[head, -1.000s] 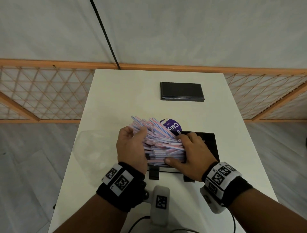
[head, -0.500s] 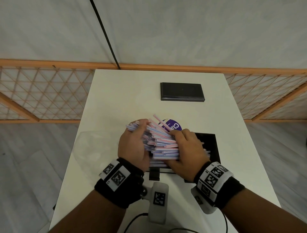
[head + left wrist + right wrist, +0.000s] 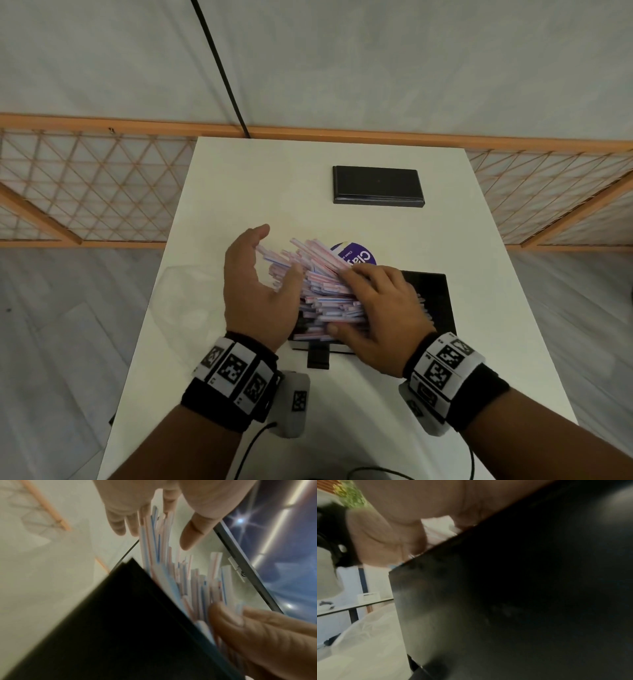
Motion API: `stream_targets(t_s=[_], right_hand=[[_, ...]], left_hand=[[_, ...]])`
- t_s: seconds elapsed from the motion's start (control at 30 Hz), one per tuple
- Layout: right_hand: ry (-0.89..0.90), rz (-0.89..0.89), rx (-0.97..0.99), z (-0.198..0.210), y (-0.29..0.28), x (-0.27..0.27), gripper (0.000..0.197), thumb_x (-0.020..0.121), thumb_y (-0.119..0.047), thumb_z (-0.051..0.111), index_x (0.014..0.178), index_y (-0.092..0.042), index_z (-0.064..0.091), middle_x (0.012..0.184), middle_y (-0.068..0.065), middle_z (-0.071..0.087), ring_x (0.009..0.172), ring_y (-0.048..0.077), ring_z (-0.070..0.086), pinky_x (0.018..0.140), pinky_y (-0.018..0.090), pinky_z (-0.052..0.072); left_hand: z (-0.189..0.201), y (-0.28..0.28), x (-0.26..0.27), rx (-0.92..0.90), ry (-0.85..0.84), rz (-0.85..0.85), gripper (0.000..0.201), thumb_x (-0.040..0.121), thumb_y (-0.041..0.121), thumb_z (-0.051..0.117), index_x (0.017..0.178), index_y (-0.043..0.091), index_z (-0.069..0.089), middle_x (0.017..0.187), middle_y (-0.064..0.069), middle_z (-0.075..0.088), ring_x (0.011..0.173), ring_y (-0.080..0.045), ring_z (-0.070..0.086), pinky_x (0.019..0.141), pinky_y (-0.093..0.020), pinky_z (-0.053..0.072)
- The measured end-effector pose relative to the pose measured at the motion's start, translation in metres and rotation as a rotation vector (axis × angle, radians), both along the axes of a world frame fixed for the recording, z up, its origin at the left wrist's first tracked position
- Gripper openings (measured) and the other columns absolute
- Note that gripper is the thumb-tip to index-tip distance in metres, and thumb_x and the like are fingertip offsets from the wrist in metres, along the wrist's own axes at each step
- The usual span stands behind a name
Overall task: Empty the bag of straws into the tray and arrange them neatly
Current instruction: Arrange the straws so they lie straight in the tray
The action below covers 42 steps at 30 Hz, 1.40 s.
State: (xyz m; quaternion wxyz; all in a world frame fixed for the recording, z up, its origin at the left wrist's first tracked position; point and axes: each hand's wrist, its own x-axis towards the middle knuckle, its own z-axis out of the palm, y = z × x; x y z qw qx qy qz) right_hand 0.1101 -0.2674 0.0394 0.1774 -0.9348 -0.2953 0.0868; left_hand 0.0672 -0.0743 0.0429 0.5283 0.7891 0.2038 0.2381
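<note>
A thick pile of pink-and-blue striped straws lies across the black tray, with its left ends fanned out past the tray's edge. My left hand stands open just left of those ends, fingers straight, thumb touching the pile. My right hand lies over the pile's right part, fingers across the top and thumb pressed to the near side, gripping it. In the left wrist view the straws spread between my left fingers and the tray wall. The right wrist view is mostly dark tray wall.
The clear bag lies flat on the white table to the left, its purple label showing behind the pile. A second black tray sits at the far side. A grey tagged device and cables lie at the near edge.
My left hand has let go of the straws' left ends and opened, drawing slightly left and away. The right hand stays on the pile, which now fans out more on the left.
</note>
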Motion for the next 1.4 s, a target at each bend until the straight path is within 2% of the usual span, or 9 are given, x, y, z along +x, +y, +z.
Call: stream_targets(t_s=[0.1, 0.2, 0.27, 0.43, 0.6, 0.73, 0.93, 1.2, 1.4], right_hand=[[-0.02, -0.039, -0.033, -0.003, 0.002, 0.0, 0.069, 0.08, -0.075, 0.046, 0.131, -0.03, 0.052, 0.142, -0.001, 0.044, 0.131, 0.026, 0.037, 0.109, 0.051, 0.034], [-0.034, -0.043, -0.051, -0.004, 0.003, -0.002, 0.068, 0.077, -0.077, 0.046, 0.127, -0.031, 0.054, 0.144, 0.001, 0.042, 0.132, 0.028, 0.036, 0.11, 0.052, 0.03], [-0.045, -0.033, -0.07, -0.004, 0.003, -0.003, 0.069, 0.076, -0.078, 0.045, 0.127, -0.032, 0.055, 0.146, 0.001, 0.04, 0.133, 0.029, 0.035, 0.111, 0.054, 0.029], [-0.038, -0.032, -0.066, -0.002, 0.002, -0.003, 0.074, 0.075, -0.081, 0.043, 0.126, -0.029, 0.056, 0.146, 0.002, 0.041, 0.134, 0.03, 0.036, 0.11, 0.054, 0.03], [0.015, -0.028, -0.031, 0.002, -0.001, -0.002, 0.081, 0.07, -0.085, 0.045, 0.132, -0.033, 0.05, 0.148, -0.003, 0.036, 0.137, 0.025, 0.032, 0.111, 0.051, 0.029], [0.026, -0.018, 0.054, 0.011, -0.007, 0.001, 0.092, 0.063, -0.089, 0.051, 0.136, -0.033, 0.046, 0.142, -0.009, 0.038, 0.132, 0.018, 0.035, 0.11, 0.045, 0.031], [-0.05, -0.057, 0.28, 0.032, -0.012, 0.013, 0.06, 0.089, -0.071, 0.04, 0.128, -0.027, 0.053, 0.113, -0.009, 0.052, 0.104, 0.014, 0.049, 0.091, 0.044, 0.045], [-0.034, 0.068, 0.324, 0.038, 0.001, 0.029, 0.042, 0.097, -0.047, 0.039, 0.116, -0.021, 0.066, 0.092, -0.008, 0.058, 0.086, 0.014, 0.055, 0.076, 0.029, 0.043], [0.048, -0.094, 0.386, 0.03, -0.029, 0.028, 0.023, 0.097, -0.034, 0.043, 0.086, -0.022, 0.058, 0.069, -0.004, 0.058, 0.069, 0.013, 0.053, 0.064, 0.023, 0.042]], left_hand=[[0.007, 0.003, -0.002, 0.313, -0.122, -0.027, 0.037, 0.08, 0.022, 0.071, 0.115, 0.011, 0.068, 0.138, -0.012, 0.056, 0.136, -0.027, 0.046, 0.113, -0.022, 0.037], [0.009, 0.002, 0.001, 0.52, -0.047, -0.084, 0.025, 0.079, 0.036, 0.069, 0.091, 0.015, 0.075, 0.135, -0.014, 0.06, 0.137, -0.038, 0.044, 0.107, -0.059, 0.042], [0.009, -0.002, 0.005, 0.598, 0.178, -0.13, 0.033, 0.075, 0.049, 0.07, 0.087, 0.02, 0.078, 0.14, -0.013, 0.059, 0.14, -0.041, 0.041, 0.107, -0.071, 0.034], [0.006, -0.006, 0.011, 0.558, 0.296, -0.152, 0.021, 0.077, 0.045, 0.072, 0.082, 0.025, 0.079, 0.144, -0.008, 0.057, 0.145, -0.038, 0.035, 0.113, -0.073, 0.017], [0.021, -0.007, 0.009, 0.53, 0.104, -0.143, 0.021, 0.078, 0.04, 0.07, 0.072, 0.02, 0.073, 0.133, -0.011, 0.063, 0.138, -0.041, 0.045, 0.106, -0.077, 0.028], [0.045, -0.004, 0.003, 0.541, -0.224, -0.061, 0.022, 0.084, 0.032, 0.073, 0.074, 0.011, 0.073, 0.117, -0.015, 0.068, 0.124, -0.04, 0.056, 0.095, -0.068, 0.045], [0.083, -0.003, -0.002, 0.446, -0.419, 0.047, 0.024, 0.089, 0.023, 0.074, 0.078, 0.002, 0.072, 0.11, -0.017, 0.068, 0.115, -0.036, 0.065, 0.106, -0.041, 0.049], [0.084, -0.016, -0.001, 0.2, -0.334, -0.012, 0.012, 0.088, 0.033, 0.07, 0.085, 0.023, 0.064, 0.109, -0.005, 0.07, 0.115, -0.017, 0.064, 0.102, -0.015, 0.041], [0.065, -0.004, -0.006, 0.115, -0.297, -0.087, 0.029, 0.093, 0.038, 0.06, 0.11, 0.014, 0.064, 0.118, -0.002, 0.066, 0.121, -0.012, 0.06, 0.104, -0.02, 0.041]])
